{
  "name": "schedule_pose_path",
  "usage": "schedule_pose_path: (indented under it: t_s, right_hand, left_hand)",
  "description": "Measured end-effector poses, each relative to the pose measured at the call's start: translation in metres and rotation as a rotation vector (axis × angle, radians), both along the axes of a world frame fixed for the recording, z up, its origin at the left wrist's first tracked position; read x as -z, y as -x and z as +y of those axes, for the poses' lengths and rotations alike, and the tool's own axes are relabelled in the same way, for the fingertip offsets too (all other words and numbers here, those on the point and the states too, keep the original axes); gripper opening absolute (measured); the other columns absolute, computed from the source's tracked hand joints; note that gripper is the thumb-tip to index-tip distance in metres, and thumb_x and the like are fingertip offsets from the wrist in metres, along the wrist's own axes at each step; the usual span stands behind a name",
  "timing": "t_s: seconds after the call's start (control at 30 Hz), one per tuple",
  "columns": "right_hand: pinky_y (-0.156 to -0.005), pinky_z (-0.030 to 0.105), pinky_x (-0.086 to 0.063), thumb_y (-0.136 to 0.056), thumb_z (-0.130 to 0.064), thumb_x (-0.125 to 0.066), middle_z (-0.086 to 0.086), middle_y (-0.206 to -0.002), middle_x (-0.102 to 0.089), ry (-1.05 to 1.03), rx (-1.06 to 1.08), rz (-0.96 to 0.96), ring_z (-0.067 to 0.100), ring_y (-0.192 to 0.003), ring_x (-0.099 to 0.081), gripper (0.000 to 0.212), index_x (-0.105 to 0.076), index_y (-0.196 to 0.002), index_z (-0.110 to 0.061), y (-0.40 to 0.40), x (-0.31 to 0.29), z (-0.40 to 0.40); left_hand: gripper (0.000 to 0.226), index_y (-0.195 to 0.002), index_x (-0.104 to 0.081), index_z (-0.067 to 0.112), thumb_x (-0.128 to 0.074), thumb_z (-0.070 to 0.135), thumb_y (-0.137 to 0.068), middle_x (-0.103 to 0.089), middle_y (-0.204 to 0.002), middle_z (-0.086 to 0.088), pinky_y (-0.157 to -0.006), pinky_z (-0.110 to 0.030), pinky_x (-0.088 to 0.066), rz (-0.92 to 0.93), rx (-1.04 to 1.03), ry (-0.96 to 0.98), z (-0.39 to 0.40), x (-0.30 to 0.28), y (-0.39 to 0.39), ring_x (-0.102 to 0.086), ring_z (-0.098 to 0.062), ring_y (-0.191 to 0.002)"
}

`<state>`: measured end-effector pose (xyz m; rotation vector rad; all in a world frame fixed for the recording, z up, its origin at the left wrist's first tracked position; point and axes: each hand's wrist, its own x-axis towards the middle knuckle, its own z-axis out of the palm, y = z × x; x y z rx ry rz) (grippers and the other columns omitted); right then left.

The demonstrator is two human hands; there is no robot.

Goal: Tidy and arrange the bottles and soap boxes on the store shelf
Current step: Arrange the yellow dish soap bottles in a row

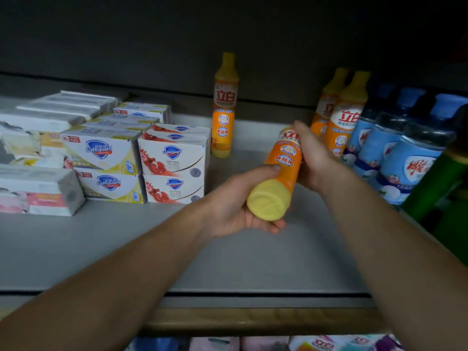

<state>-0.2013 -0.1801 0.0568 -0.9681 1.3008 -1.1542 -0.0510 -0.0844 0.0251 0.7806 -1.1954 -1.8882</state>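
Observation:
An orange-and-yellow bottle [281, 173] is held tilted above the shelf [126, 249], its yellow base toward me. My left hand [235, 201] grips the base end. My right hand [314, 155] grips the upper part near the neck. Another such bottle [224, 107] stands upright at the back middle. Two more orange bottles [339, 115] stand at the back right. Stacked soap boxes [141, 158] fill the left side.
Blue-capped bottles [400, 148] stand in a row at the right, with a green container [435, 188] beside them at the edge. Grey wrapped packs [38, 188] lie at the far left. The shelf's front lip [253, 317] runs below my arms, with more goods underneath.

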Motion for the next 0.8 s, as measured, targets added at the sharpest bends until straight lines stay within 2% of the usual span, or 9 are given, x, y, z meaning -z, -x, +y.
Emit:
schedule_pose_path:
  t_s: [0.07,0.13,0.2,0.33,0.47,0.57,0.63,0.7,0.8]
  right_hand:
    - [-0.067,0.038,-0.060,-0.088,-0.060,-0.057,0.011,-0.084,-0.074,-0.077,-0.052,-0.157,0.025,-0.074,-0.073,0.054,-0.063,-0.111,-0.011,-0.001,0.015,-0.001]
    - [-0.062,0.033,-0.059,-0.089,-0.061,-0.055,0.012,-0.092,-0.071,-0.116,-0.103,-0.285,0.025,-0.078,-0.071,0.060,-0.061,-0.120,-0.010,-0.003,0.028,0.000]
    - [-0.066,0.033,-0.059,-0.090,-0.061,-0.052,0.014,-0.103,-0.066,-0.108,-0.149,-0.359,0.027,-0.089,-0.068,0.065,-0.057,-0.129,-0.009,-0.005,0.036,-0.001]
    - [-0.073,0.037,-0.059,-0.093,-0.054,-0.048,0.013,-0.095,-0.070,-0.026,-0.187,-0.429,0.025,-0.082,-0.072,0.053,-0.062,-0.117,-0.008,0.001,0.033,-0.004]
    - [-0.076,0.041,-0.059,-0.092,-0.042,-0.055,0.010,-0.099,-0.073,0.122,-0.112,-0.454,0.023,-0.088,-0.073,0.044,-0.062,-0.121,-0.009,0.006,0.028,-0.004]
    - [-0.071,0.038,-0.060,-0.087,-0.044,-0.064,-0.002,-0.093,-0.075,0.417,0.119,-0.303,0.016,-0.087,-0.074,0.036,-0.062,-0.116,-0.024,0.004,0.021,-0.001]
    - [-0.068,0.031,-0.060,-0.081,-0.051,-0.065,-0.008,-0.100,-0.071,0.556,0.262,-0.115,0.009,-0.088,-0.072,0.045,-0.057,-0.120,-0.031,0.001,0.017,0.006]
    - [-0.069,0.026,-0.060,-0.080,-0.053,-0.066,-0.011,-0.107,-0.065,0.664,0.356,-0.013,0.006,-0.091,-0.070,0.049,-0.049,-0.124,-0.037,-0.001,0.017,0.013]
    - [-0.069,0.022,-0.058,-0.081,-0.051,-0.066,-0.012,-0.106,-0.063,0.771,0.392,0.003,0.002,-0.092,-0.068,0.040,-0.046,-0.115,-0.042,-0.001,0.017,0.020]
  left_hand:
    - [0.053,-0.098,-0.060,0.001,-0.064,0.047,-0.073,-0.065,-0.079,-0.018,-0.049,-0.030,-0.055,0.023,0.050,-0.027,0.000,0.000,-0.001,-0.066,-0.026,-0.053]
    - [0.054,-0.096,-0.061,0.001,-0.062,0.049,-0.070,-0.066,-0.078,-0.018,-0.050,-0.030,-0.055,0.030,0.061,-0.048,-0.001,0.001,-0.003,-0.066,-0.026,-0.054]
    - [0.054,-0.095,-0.062,0.002,-0.061,0.050,-0.070,-0.067,-0.078,-0.018,-0.051,-0.030,-0.056,0.024,0.067,-0.054,-0.004,0.001,-0.005,-0.067,-0.026,-0.055]
    - [0.053,-0.100,-0.061,0.002,-0.063,0.047,-0.072,-0.067,-0.081,-0.019,-0.051,-0.030,-0.056,0.008,0.029,-0.044,-0.005,0.001,-0.008,-0.067,-0.026,-0.057]
    - [0.043,-0.105,-0.061,0.007,-0.066,0.036,-0.073,-0.068,-0.092,-0.020,-0.051,-0.032,-0.055,-0.060,-0.007,-0.006,-0.005,-0.001,-0.009,-0.064,-0.026,-0.059]
    - [0.046,-0.110,-0.062,0.017,-0.071,0.033,-0.068,-0.069,-0.099,-0.010,-0.059,-0.038,-0.058,-0.245,-0.221,0.158,-0.010,0.002,-0.007,-0.069,-0.026,-0.069]
    - [0.053,-0.114,-0.060,0.024,-0.080,0.038,-0.067,-0.069,-0.103,0.003,-0.072,-0.038,-0.060,-0.471,-0.432,0.358,-0.014,0.005,-0.008,-0.070,-0.015,-0.084]
    - [0.059,-0.119,-0.054,0.027,-0.082,0.042,-0.069,-0.062,-0.109,0.015,-0.079,-0.025,-0.056,-0.700,-0.599,0.595,-0.018,0.011,-0.010,-0.063,0.000,-0.092]
    - [0.062,-0.124,-0.050,0.028,-0.079,0.047,-0.072,-0.057,-0.112,0.015,-0.075,-0.012,-0.044,-0.853,-0.665,0.848,-0.016,0.017,-0.005,-0.057,-0.001,-0.093]
